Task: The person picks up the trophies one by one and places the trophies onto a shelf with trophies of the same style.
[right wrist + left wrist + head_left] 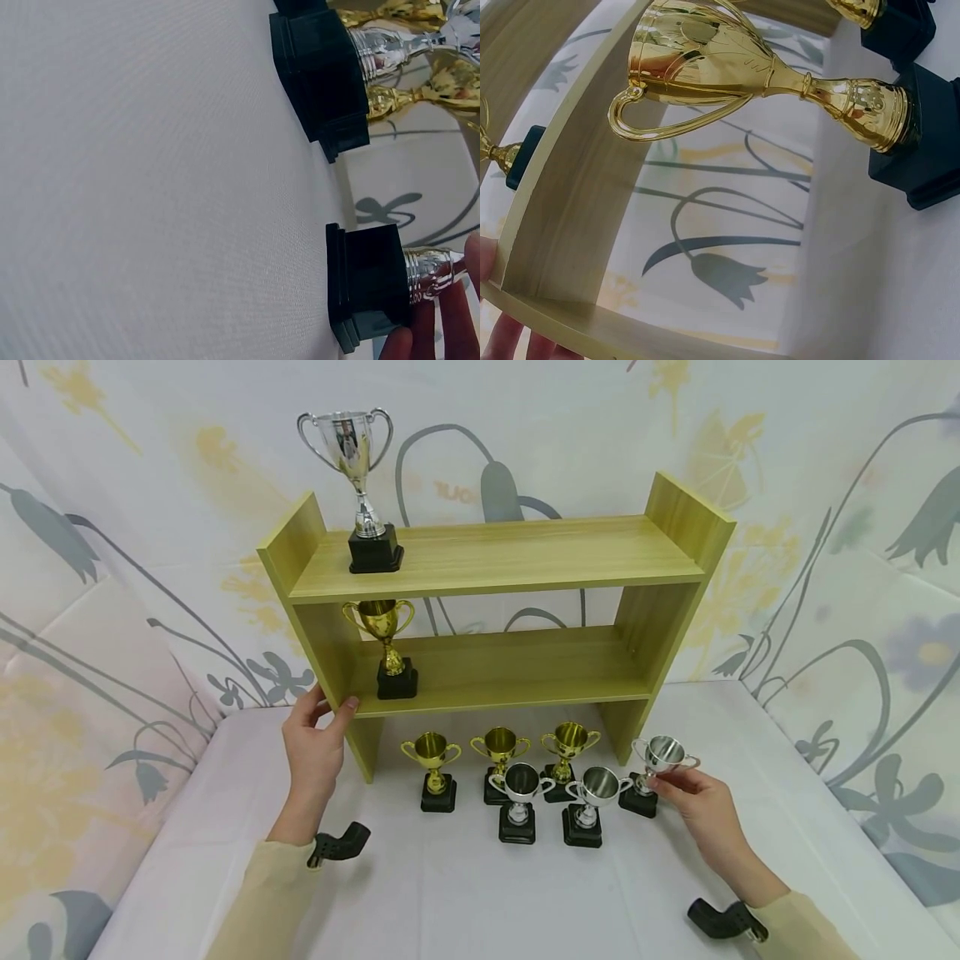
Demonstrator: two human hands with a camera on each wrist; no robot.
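Observation:
My left hand grips the left side panel of a wooden shelf, its thumb at the middle board's front corner and its fingers outside. At the right, my right hand pinches the stem of a small silver trophy cup with a black base. That cup is slightly tilted in the head view; I cannot tell whether its base touches the table. Left of it, two silver trophies stand before several gold trophies. One gold trophy looms large in the left wrist view.
A large silver trophy stands on the shelf's top board at the left. Below it, a gold trophy is on the middle board. A white cloth covers the table, and patterned fabric hangs behind.

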